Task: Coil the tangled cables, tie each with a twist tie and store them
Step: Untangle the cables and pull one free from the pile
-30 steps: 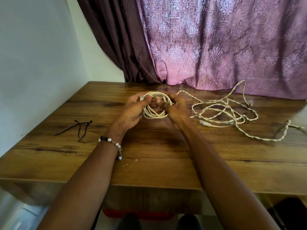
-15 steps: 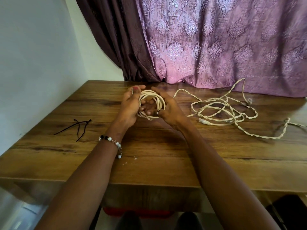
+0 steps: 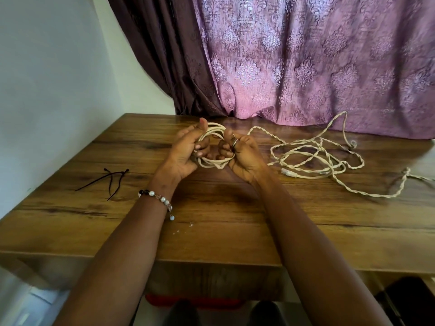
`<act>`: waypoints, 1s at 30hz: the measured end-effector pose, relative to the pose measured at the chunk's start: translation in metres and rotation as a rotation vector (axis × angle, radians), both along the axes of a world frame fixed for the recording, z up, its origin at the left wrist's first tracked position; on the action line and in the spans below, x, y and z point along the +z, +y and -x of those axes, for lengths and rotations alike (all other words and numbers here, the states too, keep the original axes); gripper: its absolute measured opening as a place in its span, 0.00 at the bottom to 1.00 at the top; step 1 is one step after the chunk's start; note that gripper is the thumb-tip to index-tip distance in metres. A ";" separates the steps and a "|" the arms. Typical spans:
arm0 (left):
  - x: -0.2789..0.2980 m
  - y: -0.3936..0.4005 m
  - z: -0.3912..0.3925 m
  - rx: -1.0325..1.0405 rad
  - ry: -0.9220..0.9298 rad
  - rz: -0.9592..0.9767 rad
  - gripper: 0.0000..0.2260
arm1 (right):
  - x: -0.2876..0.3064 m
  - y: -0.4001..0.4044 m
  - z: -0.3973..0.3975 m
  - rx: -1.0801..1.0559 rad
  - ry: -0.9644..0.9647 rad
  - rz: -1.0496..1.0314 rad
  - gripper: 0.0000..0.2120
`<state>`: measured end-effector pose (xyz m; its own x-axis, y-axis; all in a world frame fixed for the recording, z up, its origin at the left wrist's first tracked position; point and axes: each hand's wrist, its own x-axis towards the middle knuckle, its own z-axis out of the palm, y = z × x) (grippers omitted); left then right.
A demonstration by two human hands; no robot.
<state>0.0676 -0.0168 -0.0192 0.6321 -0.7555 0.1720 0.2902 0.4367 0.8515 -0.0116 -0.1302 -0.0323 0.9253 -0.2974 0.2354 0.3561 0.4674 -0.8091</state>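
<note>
A wooden table (image 3: 211, 220) fills the middle of the view, its right edge cut off by the frame. Behind it hangs a purple curtain (image 3: 306, 62), whose hem hides the table's far edge. On the right lies a loose tangle (image 3: 313, 158) of cream cable, twisted on itself; one strand runs out of view at the right edge, and how many cables it holds cannot be told. Over the table's centre both hands grip a coil (image 3: 213, 147) of cream cable: the left hand (image 3: 186, 151) is closed around its left side, the right hand (image 3: 240, 154) around its right side, fingers hiding much of the loops. Black ties (image 3: 110, 181) lie well apart on the left.
</note>
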 end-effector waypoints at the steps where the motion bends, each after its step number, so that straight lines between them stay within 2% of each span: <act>1: 0.000 0.001 0.002 -0.028 -0.034 -0.031 0.11 | 0.001 -0.002 0.002 -0.008 0.016 0.010 0.17; 5: -0.001 0.011 0.003 -0.128 -0.108 -0.170 0.16 | 0.002 -0.014 0.014 -0.080 0.118 0.290 0.19; 7: -0.001 0.015 0.003 -0.154 -0.202 -0.259 0.17 | 0.002 -0.015 0.019 -0.113 0.166 0.423 0.18; 8: -0.001 0.016 0.004 -0.138 -0.247 -0.297 0.14 | 0.002 -0.014 0.020 -0.130 0.185 0.482 0.15; 10: -0.002 0.015 0.004 -0.071 -0.293 -0.341 0.07 | 0.005 -0.010 0.023 -0.150 0.184 0.592 0.03; 11: -0.003 0.014 0.005 -0.044 -0.296 -0.346 0.06 | 0.007 -0.008 0.024 -0.167 0.184 0.644 0.04; 13: -0.005 0.011 0.006 -0.032 -0.299 -0.353 0.12 | 0.007 -0.007 0.026 -0.190 0.180 0.713 0.12; 14: -0.005 0.009 0.007 -0.045 -0.309 -0.350 0.11 | 0.008 -0.007 0.026 -0.192 0.171 0.719 0.14; 17: -0.003 0.006 0.009 -0.042 -0.318 -0.321 0.06 | 0.009 -0.008 0.022 -0.230 0.120 0.625 0.17; 20: 0.001 0.004 0.007 0.034 -0.149 -0.163 0.10 | 0.010 -0.010 0.016 -0.267 0.025 0.412 0.17; 25: 0.001 -0.006 0.011 0.192 0.013 -0.017 0.13 | 0.009 -0.010 0.012 -0.112 -0.025 0.062 0.12; 28: -0.002 -0.010 0.007 0.184 0.078 0.020 0.10 | 0.010 -0.003 0.012 -0.163 0.032 0.061 0.05; 30: -0.003 -0.009 0.007 0.120 0.052 -0.027 0.08 | 0.014 0.005 0.017 -0.217 0.044 0.093 0.07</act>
<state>0.0607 -0.0259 -0.0218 0.7257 -0.6780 0.1172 0.2814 0.4479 0.8487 -0.0282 -0.1254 -0.0186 0.8519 -0.4695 0.2321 0.4036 0.3060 -0.8623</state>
